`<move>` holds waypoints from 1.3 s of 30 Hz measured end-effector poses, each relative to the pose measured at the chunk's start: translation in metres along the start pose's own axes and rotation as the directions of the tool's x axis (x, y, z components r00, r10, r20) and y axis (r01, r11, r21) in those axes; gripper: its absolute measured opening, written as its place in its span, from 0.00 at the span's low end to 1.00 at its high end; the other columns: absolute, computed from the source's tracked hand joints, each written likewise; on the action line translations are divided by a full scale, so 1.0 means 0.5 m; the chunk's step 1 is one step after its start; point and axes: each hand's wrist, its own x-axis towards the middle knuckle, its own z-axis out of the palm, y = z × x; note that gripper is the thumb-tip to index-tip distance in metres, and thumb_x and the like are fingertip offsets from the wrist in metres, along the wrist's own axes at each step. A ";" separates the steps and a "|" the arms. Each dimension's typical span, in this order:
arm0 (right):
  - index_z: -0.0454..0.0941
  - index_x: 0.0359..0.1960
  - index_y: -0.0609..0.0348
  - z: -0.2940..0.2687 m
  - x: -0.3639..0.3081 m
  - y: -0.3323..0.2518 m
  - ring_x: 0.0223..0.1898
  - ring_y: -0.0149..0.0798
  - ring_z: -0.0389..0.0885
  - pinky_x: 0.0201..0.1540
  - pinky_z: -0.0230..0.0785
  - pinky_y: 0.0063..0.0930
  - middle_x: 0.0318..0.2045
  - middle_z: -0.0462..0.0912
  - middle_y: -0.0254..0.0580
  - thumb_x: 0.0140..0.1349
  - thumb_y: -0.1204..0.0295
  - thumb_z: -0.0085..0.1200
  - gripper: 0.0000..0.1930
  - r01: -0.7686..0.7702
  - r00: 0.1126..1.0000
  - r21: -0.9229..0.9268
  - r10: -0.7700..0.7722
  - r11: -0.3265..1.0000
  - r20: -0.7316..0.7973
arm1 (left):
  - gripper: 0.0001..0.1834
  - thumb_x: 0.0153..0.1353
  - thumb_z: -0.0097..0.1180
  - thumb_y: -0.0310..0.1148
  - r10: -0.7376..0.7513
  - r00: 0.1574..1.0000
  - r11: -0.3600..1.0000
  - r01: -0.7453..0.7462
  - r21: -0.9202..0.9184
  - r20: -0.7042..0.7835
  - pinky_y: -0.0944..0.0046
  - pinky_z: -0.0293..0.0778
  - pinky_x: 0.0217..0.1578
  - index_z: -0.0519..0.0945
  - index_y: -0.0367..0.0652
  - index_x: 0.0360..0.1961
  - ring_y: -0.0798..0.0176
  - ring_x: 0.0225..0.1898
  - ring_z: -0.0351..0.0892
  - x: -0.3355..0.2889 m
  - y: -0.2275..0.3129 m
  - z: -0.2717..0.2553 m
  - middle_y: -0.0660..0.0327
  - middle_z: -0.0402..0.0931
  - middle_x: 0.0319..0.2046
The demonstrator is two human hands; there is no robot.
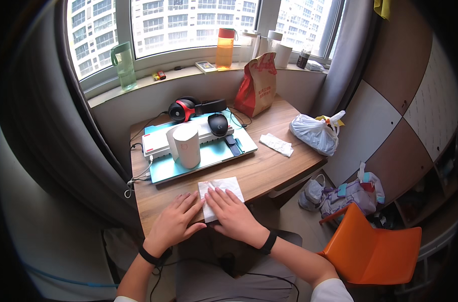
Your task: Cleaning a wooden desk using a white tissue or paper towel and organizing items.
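Note:
A folded white tissue [231, 184] lies at the near edge of the wooden desk. My right hand [235, 215] rests flat on it with the fingers stretched out. My left hand [176, 219] lies beside it, palm down, its fingertips at the tissue's left edge and its thumb pointing toward my right hand. Neither hand grasps anything. Just beyond them stands a white paper roll [188, 148] on a light-blue laptop [214, 153]. A white keyboard [156, 142] also lies on the laptop, with a black mouse [218, 125] on top of it.
Black-and-red headphones [184, 108] sit behind the keyboard. Another tissue [276, 144], a plastic bag [314, 133] and a paper takeaway bag [259, 88] are on the desk's right. Bottles, one orange [225, 50] and one green [124, 68], line the windowsill. An orange chair [372, 246] stands right.

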 end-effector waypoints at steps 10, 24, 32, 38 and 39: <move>0.59 0.75 0.66 -0.043 -0.103 0.222 0.75 0.56 0.63 0.78 0.53 0.50 0.74 0.65 0.59 0.52 0.62 0.74 0.50 -0.310 0.951 -0.147 0.308 0.939 -0.040 | 0.36 0.65 0.65 0.49 -0.028 0.999 0.999 0.028 -0.025 0.021 0.45 0.65 0.70 0.73 0.41 0.68 0.35 0.69 0.68 0.011 0.008 -0.001 0.42 0.69 0.69; 0.62 0.73 0.71 0.016 -0.002 -0.034 0.76 0.58 0.62 0.78 0.50 0.51 0.73 0.65 0.61 0.58 0.47 0.68 0.50 0.012 0.998 0.041 -0.010 0.999 -0.059 | 0.47 0.63 0.66 0.53 0.042 0.999 0.996 -0.039 -0.079 0.036 0.47 0.63 0.72 0.64 0.34 0.74 0.38 0.73 0.63 0.006 0.001 -0.006 0.41 0.63 0.73; 0.68 0.71 0.64 0.030 -0.043 0.070 0.75 0.54 0.64 0.78 0.49 0.48 0.73 0.69 0.56 0.79 0.50 0.41 0.32 -0.057 0.985 0.047 0.064 0.997 -0.161 | 0.44 0.70 0.57 0.53 0.024 0.999 0.985 -0.015 -0.173 0.049 0.47 0.61 0.73 0.61 0.34 0.76 0.35 0.74 0.62 -0.010 -0.012 0.003 0.39 0.62 0.74; 0.67 0.72 0.61 -0.026 -0.149 0.275 0.77 0.53 0.62 0.80 0.47 0.49 0.75 0.67 0.52 0.79 0.53 0.39 0.30 -0.359 0.930 -0.016 0.356 0.933 -0.094 | 0.42 0.71 0.55 0.55 -0.005 1.000 0.995 0.008 -0.096 0.029 0.47 0.63 0.72 0.64 0.35 0.75 0.36 0.72 0.65 -0.006 -0.013 0.017 0.39 0.64 0.72; 0.67 0.72 0.61 -0.040 -0.160 0.290 0.76 0.53 0.62 0.79 0.48 0.50 0.75 0.67 0.52 0.79 0.53 0.40 0.30 -0.414 0.907 -0.017 0.411 0.910 -0.087 | 0.42 0.71 0.56 0.56 0.001 1.000 0.997 0.001 -0.075 0.030 0.47 0.64 0.71 0.64 0.34 0.74 0.36 0.72 0.65 -0.007 -0.011 0.017 0.39 0.65 0.72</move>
